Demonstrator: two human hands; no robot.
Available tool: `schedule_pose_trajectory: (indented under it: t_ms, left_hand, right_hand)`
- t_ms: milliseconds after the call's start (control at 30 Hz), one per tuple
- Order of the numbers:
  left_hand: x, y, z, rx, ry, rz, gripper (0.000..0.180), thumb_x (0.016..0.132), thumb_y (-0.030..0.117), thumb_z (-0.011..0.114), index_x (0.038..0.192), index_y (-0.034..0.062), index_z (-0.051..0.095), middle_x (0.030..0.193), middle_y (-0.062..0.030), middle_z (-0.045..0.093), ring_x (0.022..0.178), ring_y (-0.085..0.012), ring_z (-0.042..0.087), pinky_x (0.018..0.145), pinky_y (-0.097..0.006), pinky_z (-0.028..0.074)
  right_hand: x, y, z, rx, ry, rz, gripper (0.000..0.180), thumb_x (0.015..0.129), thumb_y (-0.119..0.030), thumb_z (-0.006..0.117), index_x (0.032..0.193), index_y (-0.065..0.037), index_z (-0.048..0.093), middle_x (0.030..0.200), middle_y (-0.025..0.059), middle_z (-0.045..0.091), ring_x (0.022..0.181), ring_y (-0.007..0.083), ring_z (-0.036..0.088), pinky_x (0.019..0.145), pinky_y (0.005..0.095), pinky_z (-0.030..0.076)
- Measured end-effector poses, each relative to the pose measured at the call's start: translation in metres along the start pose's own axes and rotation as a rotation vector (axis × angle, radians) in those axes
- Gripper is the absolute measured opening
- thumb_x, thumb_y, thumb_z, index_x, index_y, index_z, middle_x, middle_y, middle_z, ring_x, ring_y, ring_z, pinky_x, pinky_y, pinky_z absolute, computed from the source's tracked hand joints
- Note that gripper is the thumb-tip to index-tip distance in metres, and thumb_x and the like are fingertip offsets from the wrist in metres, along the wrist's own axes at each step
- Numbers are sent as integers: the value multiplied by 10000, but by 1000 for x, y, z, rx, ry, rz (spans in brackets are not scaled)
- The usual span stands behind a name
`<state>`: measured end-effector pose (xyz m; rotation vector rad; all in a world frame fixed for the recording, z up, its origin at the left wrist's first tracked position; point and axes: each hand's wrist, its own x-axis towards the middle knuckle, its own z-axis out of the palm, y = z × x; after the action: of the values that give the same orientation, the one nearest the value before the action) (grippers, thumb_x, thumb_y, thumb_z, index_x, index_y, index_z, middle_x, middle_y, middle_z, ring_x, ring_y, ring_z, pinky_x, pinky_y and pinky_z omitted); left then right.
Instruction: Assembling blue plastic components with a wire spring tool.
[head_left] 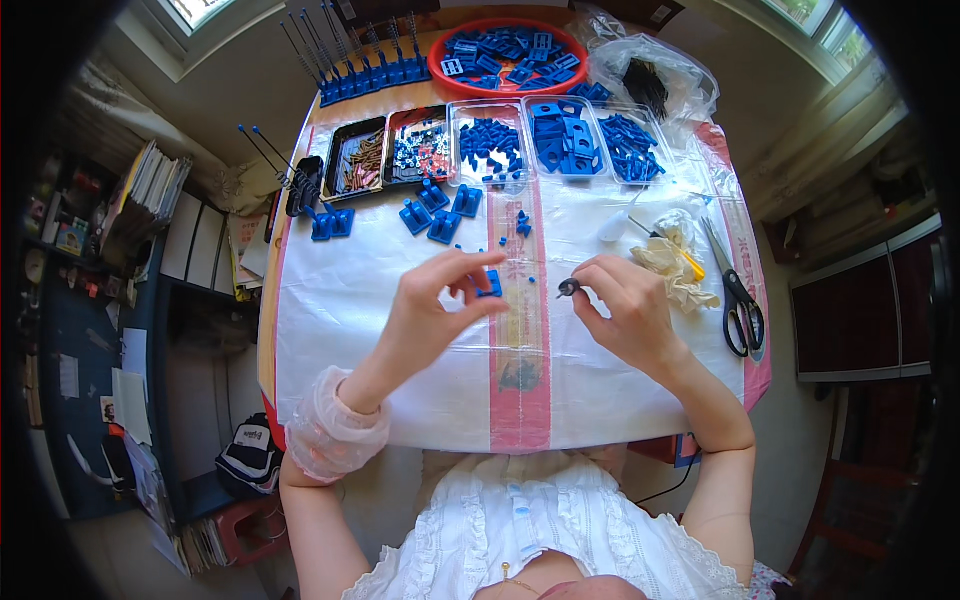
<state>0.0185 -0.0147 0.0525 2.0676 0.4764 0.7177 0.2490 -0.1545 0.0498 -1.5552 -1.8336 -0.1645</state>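
Over the middle of the table, my left hand point(425, 300) has its thumb and forefinger spread apart. Between those fingertips shows a small blue plastic part point(489, 284); whether they touch it I cannot tell. My right hand point(630, 305) pinches a small dark, round-ended piece point(568, 287), mostly covered by the fingers. Beyond my left hand lies a group of blue plastic assemblies point(442, 227), with more blue assemblies point(333, 223) further left. Tiny blue pieces point(523, 224) are scattered ahead of the hands.
Behind stand trays of screws point(357, 170), small metal parts point(418, 150) and blue parts point(490, 140). A red basin point(436, 72) of blue pieces is at the back, beside upright spring-stemmed units point(375, 78). Scissors point(738, 300) and crumpled wrapping point(668, 265) lie right.
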Motion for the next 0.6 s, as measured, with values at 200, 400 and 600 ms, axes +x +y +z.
schedule_pose_trajectory:
  t_ms: [200, 400, 600]
  left_hand:
    - [-7, 13, 40, -310, 59, 28, 420, 833, 24, 854, 1236, 58, 738, 900, -36, 698, 762, -95, 628, 692, -245, 515]
    - [-3, 5, 42, -335, 163, 24, 270, 878, -4, 810, 1143, 21, 769, 935, -42, 707, 782, -93, 643, 709, -238, 520]
    - [-8, -15, 29, -531, 321, -169, 213, 962, 4, 740, 1172, -35, 736, 1034, -44, 727, 883, -72, 673, 766, -207, 536]
  right_hand:
    - [0, -8, 6, -81, -54, -88, 136, 820, -87, 759, 849, -62, 629, 776, 57, 616, 726, 238, 650, 628, 381, 516]
    - [2, -4, -9, 10, -83, 53, 187, 836, -157, 806, 928, -49, 685, 830, 75, 664, 742, 259, 663, 653, 365, 529]
    - [11, 56, -78, 14, -225, 598, 337, 791, -179, 867, 1043, -6, 726, 944, 110, 700, 891, 268, 651, 822, 369, 531]
